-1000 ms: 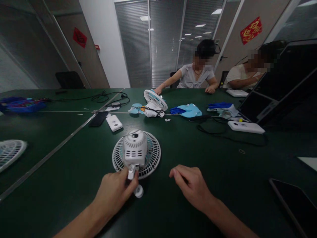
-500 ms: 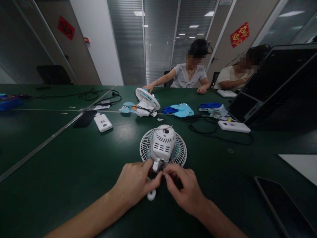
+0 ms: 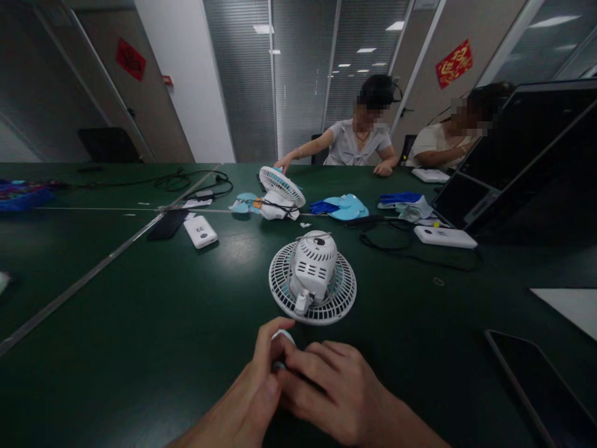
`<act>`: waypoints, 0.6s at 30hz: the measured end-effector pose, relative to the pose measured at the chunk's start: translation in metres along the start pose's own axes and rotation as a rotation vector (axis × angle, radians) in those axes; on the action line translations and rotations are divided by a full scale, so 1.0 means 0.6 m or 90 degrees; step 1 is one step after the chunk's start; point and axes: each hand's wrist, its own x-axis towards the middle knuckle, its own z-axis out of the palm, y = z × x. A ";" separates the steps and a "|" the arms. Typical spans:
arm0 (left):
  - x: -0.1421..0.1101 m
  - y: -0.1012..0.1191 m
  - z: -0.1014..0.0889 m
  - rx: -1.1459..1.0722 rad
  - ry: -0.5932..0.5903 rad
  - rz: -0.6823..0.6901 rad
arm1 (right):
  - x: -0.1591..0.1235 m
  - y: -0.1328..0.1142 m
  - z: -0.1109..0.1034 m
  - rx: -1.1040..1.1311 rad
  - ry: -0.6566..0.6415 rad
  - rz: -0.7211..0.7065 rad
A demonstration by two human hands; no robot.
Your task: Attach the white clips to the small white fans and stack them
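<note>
Close to the table's near edge, my left hand (image 3: pixel 261 373) curls its fingers around a small pale white piece with a rounded end (image 3: pixel 283 337). Most of that piece is hidden by the fingers. My right hand (image 3: pixel 331 386) presses against the left, its fingers closed and bent at the same spot; what they pinch is hidden. Just beyond both hands, and apart from them, a small white fan (image 3: pixel 311 274) lies with its grille down and motor housing up. A cord is wound around the housing, with a white plug-like part (image 3: pixel 302 303) at its near side.
A second fan (image 3: pixel 280 193) lies farther back, under a co-worker's hand (image 3: pixel 284 163). Blue fan blades (image 3: pixel 347 207), gloves (image 3: pixel 405 199), white power banks (image 3: pixel 200 232) and black cables (image 3: pixel 387 242) are spread around. A dark phone (image 3: pixel 536 386) lies at right.
Both hands have left the fan's near side and come back toward me, closing together around the small white piece. The fan stays on the table; the view has shifted slightly.
</note>
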 end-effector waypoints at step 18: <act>0.009 0.059 -0.060 0.662 -0.150 0.110 | -0.033 0.047 0.014 0.249 0.347 0.449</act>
